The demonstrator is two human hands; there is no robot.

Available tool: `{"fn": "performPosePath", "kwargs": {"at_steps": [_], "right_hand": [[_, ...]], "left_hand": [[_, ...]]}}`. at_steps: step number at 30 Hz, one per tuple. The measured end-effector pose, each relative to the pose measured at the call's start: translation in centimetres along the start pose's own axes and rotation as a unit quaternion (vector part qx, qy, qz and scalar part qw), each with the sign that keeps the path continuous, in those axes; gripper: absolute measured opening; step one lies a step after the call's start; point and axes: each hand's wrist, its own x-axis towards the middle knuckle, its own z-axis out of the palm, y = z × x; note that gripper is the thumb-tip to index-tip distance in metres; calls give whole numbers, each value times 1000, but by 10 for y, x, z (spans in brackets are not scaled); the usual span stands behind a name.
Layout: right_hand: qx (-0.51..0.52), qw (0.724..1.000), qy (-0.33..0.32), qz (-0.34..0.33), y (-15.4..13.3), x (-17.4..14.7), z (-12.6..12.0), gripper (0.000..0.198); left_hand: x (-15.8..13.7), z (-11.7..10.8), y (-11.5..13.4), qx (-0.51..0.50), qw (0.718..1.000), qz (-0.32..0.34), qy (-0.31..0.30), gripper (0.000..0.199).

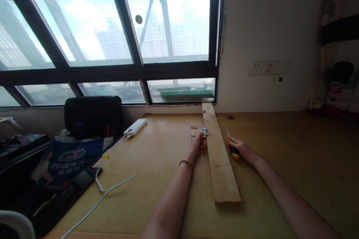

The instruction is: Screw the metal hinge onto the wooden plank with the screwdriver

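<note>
Head view: left fingers [202,142] curl against silver metal hinge [205,131], closure unclear; right fingers [232,142] hold yellow-black screwdriver [235,153], long axis forward.

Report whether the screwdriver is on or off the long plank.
Off: the right hand holds the screwdriver beside the plank, with tabletop showing between shaft and plank.
</note>
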Motion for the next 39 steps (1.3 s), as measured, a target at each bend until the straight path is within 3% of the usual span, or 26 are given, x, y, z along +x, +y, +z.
{"fn": "performPosePath", "kwargs": {"at_steps": [10, 16, 20, 23, 27, 31, 39], "right_hand": [[19, 999, 37, 9, 13, -2, 0, 61], [44, 996, 75, 12, 17, -4, 5, 55], [62, 983, 168, 28, 2, 0, -4, 44], [102, 961, 249, 67, -26, 21, -8, 28], [131, 970, 192, 65, -70, 71, 8, 19], [112, 978, 142, 102, -90, 107, 36, 23], [55, 971, 166, 162, -93, 109, 48, 23]], "left_hand": [[0, -6, 0, 6, 1000, -4, -28, 29], [-1, -6, -1, -4, 1000, 5, -22, 30], [0, -5, -1, -6, 1000, -3, -20, 30], [1, -4, 0, -8, 1000, -13, -14, 31], [0, -4, 1, -8, 1000, -19, -13, 30], [-2, -5, 2, 1, 1000, -8, -25, 32], [1, -7, -3, 2, 1000, -3, -26, 30]]}}
